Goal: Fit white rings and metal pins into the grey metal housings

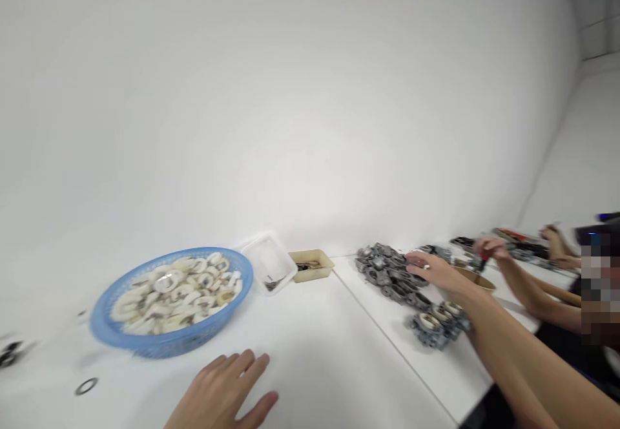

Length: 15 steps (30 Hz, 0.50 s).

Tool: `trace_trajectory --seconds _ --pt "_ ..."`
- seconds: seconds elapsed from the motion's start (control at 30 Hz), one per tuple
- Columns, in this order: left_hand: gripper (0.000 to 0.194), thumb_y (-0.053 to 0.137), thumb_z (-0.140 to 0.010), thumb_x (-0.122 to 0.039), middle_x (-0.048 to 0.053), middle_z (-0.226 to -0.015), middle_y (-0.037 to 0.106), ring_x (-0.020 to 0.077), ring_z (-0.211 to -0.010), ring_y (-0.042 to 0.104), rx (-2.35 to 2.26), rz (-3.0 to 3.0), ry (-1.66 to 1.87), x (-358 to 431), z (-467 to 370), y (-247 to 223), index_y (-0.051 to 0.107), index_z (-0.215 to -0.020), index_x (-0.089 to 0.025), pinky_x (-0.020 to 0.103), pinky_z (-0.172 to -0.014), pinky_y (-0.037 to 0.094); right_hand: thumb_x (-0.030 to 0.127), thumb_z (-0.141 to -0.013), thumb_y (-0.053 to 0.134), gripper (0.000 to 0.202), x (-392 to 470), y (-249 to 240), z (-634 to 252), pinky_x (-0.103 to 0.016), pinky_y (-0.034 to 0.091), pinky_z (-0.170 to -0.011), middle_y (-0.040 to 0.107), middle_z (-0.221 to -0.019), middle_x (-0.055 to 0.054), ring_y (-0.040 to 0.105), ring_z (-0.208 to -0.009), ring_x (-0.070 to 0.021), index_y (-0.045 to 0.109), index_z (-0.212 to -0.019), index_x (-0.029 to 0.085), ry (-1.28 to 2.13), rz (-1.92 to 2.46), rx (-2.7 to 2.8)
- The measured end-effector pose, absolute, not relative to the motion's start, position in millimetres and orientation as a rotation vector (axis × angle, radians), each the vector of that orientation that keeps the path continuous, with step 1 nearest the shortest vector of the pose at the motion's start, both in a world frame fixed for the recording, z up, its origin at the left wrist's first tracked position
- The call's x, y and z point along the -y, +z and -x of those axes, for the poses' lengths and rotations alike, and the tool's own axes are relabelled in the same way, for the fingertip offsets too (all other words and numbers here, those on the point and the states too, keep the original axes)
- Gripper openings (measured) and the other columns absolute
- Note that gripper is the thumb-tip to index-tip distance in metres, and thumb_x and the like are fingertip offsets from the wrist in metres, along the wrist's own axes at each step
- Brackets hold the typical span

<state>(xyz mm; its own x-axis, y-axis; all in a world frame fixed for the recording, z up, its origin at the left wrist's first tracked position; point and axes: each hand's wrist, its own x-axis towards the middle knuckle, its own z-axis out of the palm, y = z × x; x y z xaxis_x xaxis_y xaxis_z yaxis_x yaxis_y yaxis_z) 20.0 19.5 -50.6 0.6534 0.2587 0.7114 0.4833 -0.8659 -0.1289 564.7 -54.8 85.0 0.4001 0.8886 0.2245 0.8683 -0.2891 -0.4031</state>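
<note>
White table (334,351): left hand (227,390) is laid flat and open near blue basket (169,300); right hand (429,267), open, is stretched to grey metal parts (387,271). No writing is readable.

We see a blue basket (121,335) with a fine mesh pattern, filled with cream and off-white rings (179,290). The table (320,345) is plain white, as is the wall (290,93) behind it. A clear white tray (268,262) sits beside a beige tray (312,264). The pile of metal parts (387,271) is dark grey, and a smaller grey cluster (438,325) carries cream rings.
</note>
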Motion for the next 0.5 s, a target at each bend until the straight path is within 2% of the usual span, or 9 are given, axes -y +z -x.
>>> trace_trajectory --seconds 0.1,0.2,0.3,0.37,0.43,0.5 --pt "0.019 0.054 -0.103 -0.040 0.001 -0.089 0.071 0.0223 -0.074 0.071 0.733 2.690 -0.828 -10 -20 -42 0.063 -0.109 -0.024 0.035 -0.067 0.053 0.053 -0.091 0.062 0.054 18 82 -485 -0.032 0.048 -0.103 0.068 -0.131 -0.007 0.060 -0.124 -0.0287 0.058 -0.140 0.028 0.143 1.963 1.738" --pt "0.009 0.057 -0.098 -0.030 0.000 -0.080 0.067 0.0234 -0.069 0.068 0.882 2.722 -0.725 -8 -20 -38 0.061 -0.095 -0.023 0.036 -0.065 0.050 0.057 -0.093 0.058 0.065 -4 52 -388 -0.041 0.048 -0.104 0.067 -0.131 -0.006 0.060 -0.123 -0.0309 0.044 -0.152 0.036 0.223 1.719 2.015" --pt "0.003 0.061 -0.092 -0.027 0.000 -0.078 0.067 0.0235 -0.069 0.068 0.963 2.687 -0.738 -15 -20 -46 0.061 -0.092 -0.024 0.035 -0.064 0.048 0.050 -0.095 0.054 0.050 -18 -5 -310 -0.047 0.053 -0.096 0.071 -0.114 -0.007 0.065 -0.106 -0.0313 0.056 -0.143 0.035 0.033 1.483 2.104" --pt "0.007 0.065 -0.086 -0.026 -0.001 -0.073 0.067 0.0218 -0.063 0.067 0.970 2.654 -0.747 -22 -20 -55 0.060 -0.091 -0.024 0.033 -0.060 0.045 0.048 -0.099 0.049 0.043 -26 -46 -282 -0.045 0.057 -0.087 0.073 -0.099 -0.007 0.069 -0.090 -0.0284 0.061 -0.137 0.034 0.020 1.364 2.080" --pt "0.010 0.067 -0.082 -0.026 -0.001 -0.068 0.066 0.0200 -0.057 0.065 0.970 2.634 -0.737 -28 -19 -63 0.060 -0.089 -0.024 0.031 -0.055 0.041 0.047 -0.095 0.056 0.042 -33 -81 -271 -0.042 0.061 -0.079 0.074 -0.094 -0.005 0.070 -0.082 -0.0264 0.061 -0.136 0.038 0.097 1.273 2.112" --pt "0.011 0.068 -0.081 -0.028 -0.001 -0.064 0.065 0.0193 -0.055 0.064 0.983 2.633 -0.731 -30 -18 -66 0.059 -0.086 -0.024 0.030 -0.053 0.039 0.044 -0.092 0.060 0.041 -37 -103 -271 -0.043 0.063 -0.080 0.074 -0.095 -0.003 0.071 -0.081 -0.0267 0.060 -0.133 0.044 0.156 1.181 2.156"
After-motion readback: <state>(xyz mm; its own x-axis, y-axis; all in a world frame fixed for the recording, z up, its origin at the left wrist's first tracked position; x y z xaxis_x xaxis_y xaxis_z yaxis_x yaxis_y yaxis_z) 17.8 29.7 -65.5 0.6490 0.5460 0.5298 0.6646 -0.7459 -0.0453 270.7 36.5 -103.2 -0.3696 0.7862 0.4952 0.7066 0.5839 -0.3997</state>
